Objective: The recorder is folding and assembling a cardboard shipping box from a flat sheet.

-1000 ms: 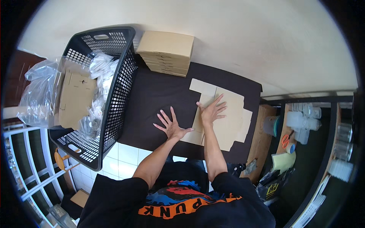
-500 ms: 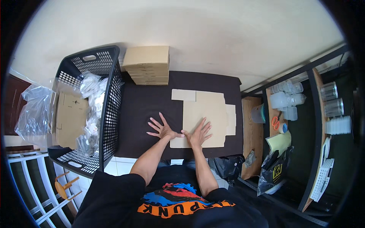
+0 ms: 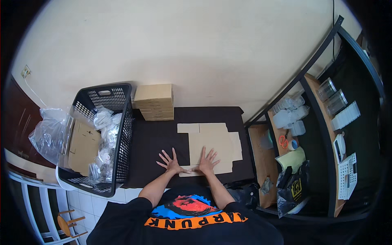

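Note:
A flat, unfolded brown cardboard box blank (image 3: 214, 141) with side flaps lies on a dark cloth-covered table (image 3: 149, 143). My right hand (image 3: 207, 162) rests on its near part with the fingers spread. Just left of it, my left hand (image 3: 171, 164) is also spread, mostly over the dark cloth, its thumb reaching to the blank's near left flap. The two thumbs almost meet above that near strip. Neither hand grips anything.
A stack of folded cardboard boxes (image 3: 154, 102) stands at the back by the wall. To the left is a black plastic basket (image 3: 124, 143) holding cardboard and clear plastic-wrapped items. At right, shelving (image 3: 320, 114) carries plastic containers, orange scissors (image 3: 283, 141) and a tape roll (image 3: 292, 145).
The head view has tilted up, so the table and its contents sit lower in the picture and more wall shows. Both hands remain spread at nearly the same place on the blank.

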The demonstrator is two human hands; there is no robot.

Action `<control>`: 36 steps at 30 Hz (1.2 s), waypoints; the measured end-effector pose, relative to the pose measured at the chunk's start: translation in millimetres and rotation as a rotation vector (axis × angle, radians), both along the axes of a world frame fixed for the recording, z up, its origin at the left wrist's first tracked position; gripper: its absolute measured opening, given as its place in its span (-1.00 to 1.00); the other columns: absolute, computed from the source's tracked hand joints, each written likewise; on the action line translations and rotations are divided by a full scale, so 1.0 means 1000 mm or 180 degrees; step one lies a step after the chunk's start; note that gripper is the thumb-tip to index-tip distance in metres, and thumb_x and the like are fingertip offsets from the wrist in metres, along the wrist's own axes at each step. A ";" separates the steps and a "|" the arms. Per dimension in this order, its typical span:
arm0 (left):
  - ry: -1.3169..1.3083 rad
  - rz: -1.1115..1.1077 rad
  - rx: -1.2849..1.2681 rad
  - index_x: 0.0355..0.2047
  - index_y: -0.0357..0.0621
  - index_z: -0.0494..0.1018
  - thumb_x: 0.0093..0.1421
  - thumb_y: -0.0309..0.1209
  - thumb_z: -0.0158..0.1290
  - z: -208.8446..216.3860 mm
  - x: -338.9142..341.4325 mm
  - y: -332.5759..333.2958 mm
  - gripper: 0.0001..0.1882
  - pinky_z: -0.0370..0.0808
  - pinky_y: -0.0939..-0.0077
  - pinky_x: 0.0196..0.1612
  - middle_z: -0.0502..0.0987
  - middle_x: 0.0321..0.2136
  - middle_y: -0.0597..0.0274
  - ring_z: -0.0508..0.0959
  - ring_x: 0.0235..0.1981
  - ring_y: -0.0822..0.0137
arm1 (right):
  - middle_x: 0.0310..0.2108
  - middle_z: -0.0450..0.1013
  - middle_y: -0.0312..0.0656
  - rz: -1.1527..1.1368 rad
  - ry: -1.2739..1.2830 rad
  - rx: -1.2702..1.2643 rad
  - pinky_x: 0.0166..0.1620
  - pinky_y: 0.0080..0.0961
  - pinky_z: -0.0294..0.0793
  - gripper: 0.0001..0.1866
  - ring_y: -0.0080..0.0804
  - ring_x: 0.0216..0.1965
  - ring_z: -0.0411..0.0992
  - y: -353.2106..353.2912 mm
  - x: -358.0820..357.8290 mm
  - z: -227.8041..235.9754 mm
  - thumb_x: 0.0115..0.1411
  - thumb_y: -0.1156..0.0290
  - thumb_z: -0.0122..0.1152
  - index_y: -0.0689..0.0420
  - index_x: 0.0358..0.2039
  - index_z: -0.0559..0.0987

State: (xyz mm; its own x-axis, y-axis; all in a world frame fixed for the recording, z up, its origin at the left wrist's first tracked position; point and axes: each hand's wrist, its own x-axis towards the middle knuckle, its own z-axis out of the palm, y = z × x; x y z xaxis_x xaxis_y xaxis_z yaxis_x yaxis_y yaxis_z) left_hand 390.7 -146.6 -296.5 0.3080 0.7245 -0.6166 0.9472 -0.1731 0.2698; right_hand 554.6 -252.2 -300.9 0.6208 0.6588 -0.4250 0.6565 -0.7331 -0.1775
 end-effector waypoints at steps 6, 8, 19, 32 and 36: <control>-0.0204 0.0009 -0.0223 0.58 0.18 -0.54 -0.53 0.39 0.56 0.006 -0.010 0.020 0.90 -0.59 -0.68 0.34 -0.71 0.50 -0.39 -0.72 0.50 -0.36 | 0.40 0.19 0.33 -0.0424 0.0232 0.3207 0.31 0.24 0.35 0.26 0.18 0.43 0.21 -0.061 0.080 -0.028 -0.13 0.03 0.72 0.14 0.50 0.17; -0.0408 0.0327 -0.0310 0.60 0.14 -0.44 -0.45 0.38 0.55 -0.002 -0.036 0.031 0.82 -0.51 -0.63 0.39 -0.60 0.53 -0.39 -0.61 0.54 -0.35 | 0.20 0.43 0.29 -0.1623 0.0229 0.2404 0.31 -0.13 0.41 0.03 0.12 0.24 0.43 -0.075 0.088 -0.003 -0.01 0.09 0.65 0.25 0.38 0.33; -0.2050 0.0930 0.0234 0.15 -0.30 0.48 0.08 0.10 0.44 0.009 -0.038 0.043 -0.16 0.53 0.11 0.22 0.55 0.13 -0.31 0.57 0.18 -0.10 | -0.47 0.50 -0.28 -0.3148 0.1949 0.2767 -0.58 -0.53 0.33 -0.27 -0.60 -0.59 0.38 -0.072 0.108 -0.037 0.20 0.30 0.54 0.23 0.25 0.34; -0.1909 -0.0119 0.0298 0.25 -0.18 0.41 0.02 -0.07 0.50 0.039 -0.044 0.040 -0.13 0.45 0.06 0.29 0.48 0.17 -0.21 0.49 0.24 -0.15 | 0.13 0.53 0.18 -0.1879 0.0867 0.1456 0.21 -0.17 0.51 -0.16 0.00 0.20 0.50 -0.035 0.042 -0.009 0.00 0.18 0.66 0.23 0.22 0.45; -0.1796 -0.0210 0.0322 0.23 -0.20 0.42 0.02 -0.10 0.51 0.037 -0.048 0.031 -0.15 0.46 0.07 0.28 0.49 0.14 -0.20 0.49 0.24 -0.15 | 0.12 0.54 0.18 -0.1995 0.1015 0.1690 0.20 -0.16 0.53 -0.15 0.01 0.19 0.52 -0.044 0.047 -0.010 -0.01 0.18 0.66 0.22 0.23 0.45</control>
